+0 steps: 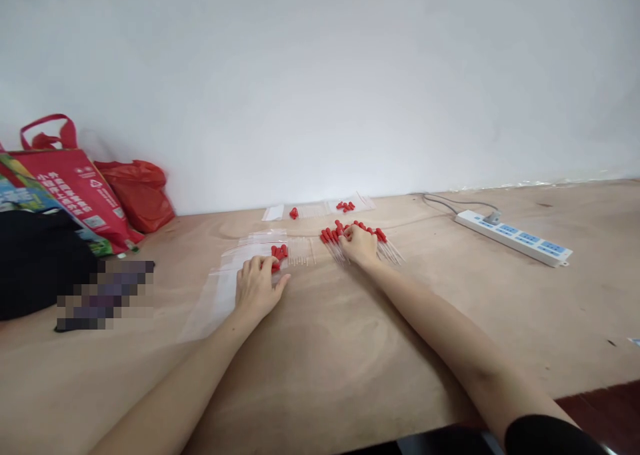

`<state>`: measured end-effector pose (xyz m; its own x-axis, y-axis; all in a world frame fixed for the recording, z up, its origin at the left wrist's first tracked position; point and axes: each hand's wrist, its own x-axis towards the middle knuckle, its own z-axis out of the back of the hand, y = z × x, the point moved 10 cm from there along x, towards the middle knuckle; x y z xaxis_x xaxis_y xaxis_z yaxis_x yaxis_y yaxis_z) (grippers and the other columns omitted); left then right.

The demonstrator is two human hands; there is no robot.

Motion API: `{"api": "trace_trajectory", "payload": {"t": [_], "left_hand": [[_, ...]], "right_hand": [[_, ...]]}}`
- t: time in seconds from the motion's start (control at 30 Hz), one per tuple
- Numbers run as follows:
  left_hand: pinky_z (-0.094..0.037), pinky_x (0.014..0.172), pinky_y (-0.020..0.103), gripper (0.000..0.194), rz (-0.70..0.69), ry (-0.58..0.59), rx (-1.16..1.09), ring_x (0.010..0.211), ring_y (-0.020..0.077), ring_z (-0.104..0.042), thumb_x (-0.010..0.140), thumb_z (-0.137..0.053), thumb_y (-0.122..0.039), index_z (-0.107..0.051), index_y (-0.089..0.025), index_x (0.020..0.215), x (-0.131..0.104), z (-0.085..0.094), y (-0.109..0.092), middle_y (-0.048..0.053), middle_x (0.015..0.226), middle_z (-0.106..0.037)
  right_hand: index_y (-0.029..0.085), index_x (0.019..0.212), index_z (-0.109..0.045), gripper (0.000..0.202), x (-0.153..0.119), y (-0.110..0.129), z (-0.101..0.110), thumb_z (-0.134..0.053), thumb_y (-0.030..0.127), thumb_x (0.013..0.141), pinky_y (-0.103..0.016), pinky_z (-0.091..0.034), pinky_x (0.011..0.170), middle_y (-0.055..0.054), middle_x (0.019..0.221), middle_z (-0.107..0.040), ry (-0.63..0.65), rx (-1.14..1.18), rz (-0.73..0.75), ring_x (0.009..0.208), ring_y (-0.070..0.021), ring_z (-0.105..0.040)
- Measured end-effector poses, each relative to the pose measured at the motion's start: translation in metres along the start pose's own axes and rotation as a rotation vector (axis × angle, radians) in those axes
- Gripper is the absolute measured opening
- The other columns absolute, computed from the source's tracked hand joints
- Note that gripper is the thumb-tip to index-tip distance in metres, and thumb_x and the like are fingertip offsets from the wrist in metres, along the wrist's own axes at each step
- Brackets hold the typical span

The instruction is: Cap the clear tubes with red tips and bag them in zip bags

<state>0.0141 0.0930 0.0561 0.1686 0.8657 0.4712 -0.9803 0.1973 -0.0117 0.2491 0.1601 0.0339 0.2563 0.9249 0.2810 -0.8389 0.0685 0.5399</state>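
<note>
Two bare forearms reach across a wide, light-brown wooden table (320, 375) toward a pale wall (350, 88). Near the middle, slightly right of center, lies a fanned pile of red-tipped sticks (333, 236), their thin, pale stems pointing mostly toward the viewer. The right hand (361, 245) is over this pile, fingers bent and bunched at the red ends — whether it has hold of one cannot be told.

To the left, the left hand (257, 285) rests palm down on flat clear bags (215, 295), unclenched, its fingers gently curved and thumb held apart. Its fingertips are right beside a small cluster of red tips (280, 251), with a row of thin clear stems (300, 251) just to the right.

On the far side, near the wall, more clear packets (313, 209) lie flat, with two little red groups on them.

At the right, a white power strip (515, 238) with blue sockets lies at a slant, a gray plug (493, 218) in it. At the far left are a red printed bag (83, 188), a crumpled red plastic bag (137, 191) and dark fabric (40, 261) — with a blurred-out object (107, 295) nearby.
</note>
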Motion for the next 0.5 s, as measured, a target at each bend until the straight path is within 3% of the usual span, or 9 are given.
{"api": "trace_trajectory", "payload": {"t": [0.13, 0.27, 0.37, 0.5], "left_hand": [[-0.040, 0.075, 0.034, 0.029, 0.047, 0.080, 0.002, 0.088, 0.0252, -0.050, 0.074, -0.055, -0.037, -0.056, -0.016, 0.093, 0.001, -0.008, 0.012, 0.008, 0.093, -0.051], [-0.041, 0.073, 0.031, 0.024, 0.052, 0.111, -0.034, 0.085, 0.0225, -0.052, 0.076, -0.053, -0.036, -0.056, -0.017, 0.091, 0.002, -0.013, 0.016, 0.006, 0.089, -0.050], [-0.041, 0.071, 0.030, 0.022, 0.038, 0.075, -0.019, 0.084, 0.0217, -0.052, 0.080, -0.049, -0.031, -0.057, -0.018, 0.095, 0.004, -0.012, 0.015, 0.007, 0.089, -0.051], [-0.041, 0.070, 0.032, 0.028, -0.013, 0.029, 0.056, 0.088, 0.0235, -0.050, 0.084, -0.042, -0.021, -0.059, -0.024, 0.105, 0.008, -0.013, 0.013, 0.008, 0.099, -0.052]], "right_hand": [[0.017, 0.088, -0.056, 0.022, 0.007, 0.000, -0.010, -0.048, 0.033, 0.076, -0.037, -0.026, 0.082, -0.008, 0.081, -0.065, -0.025, -0.082, -0.036, 0.085, -0.0222, -0.057], [0.015, 0.091, -0.054, 0.029, 0.003, 0.006, -0.007, -0.049, 0.038, 0.075, -0.038, -0.023, 0.082, -0.009, 0.082, -0.064, -0.080, -0.130, -0.002, 0.083, -0.0226, -0.057], [0.016, 0.086, -0.056, 0.025, -0.006, 0.028, -0.009, -0.044, 0.037, 0.078, -0.037, -0.022, 0.081, -0.008, 0.084, -0.064, -0.063, -0.139, 0.111, 0.082, -0.0210, -0.056], [0.018, 0.077, -0.061, 0.025, -0.017, 0.060, -0.029, -0.043, 0.034, 0.078, -0.038, -0.022, 0.080, -0.008, 0.082, -0.065, 0.058, -0.181, 0.228, 0.081, -0.0209, -0.056]]}}
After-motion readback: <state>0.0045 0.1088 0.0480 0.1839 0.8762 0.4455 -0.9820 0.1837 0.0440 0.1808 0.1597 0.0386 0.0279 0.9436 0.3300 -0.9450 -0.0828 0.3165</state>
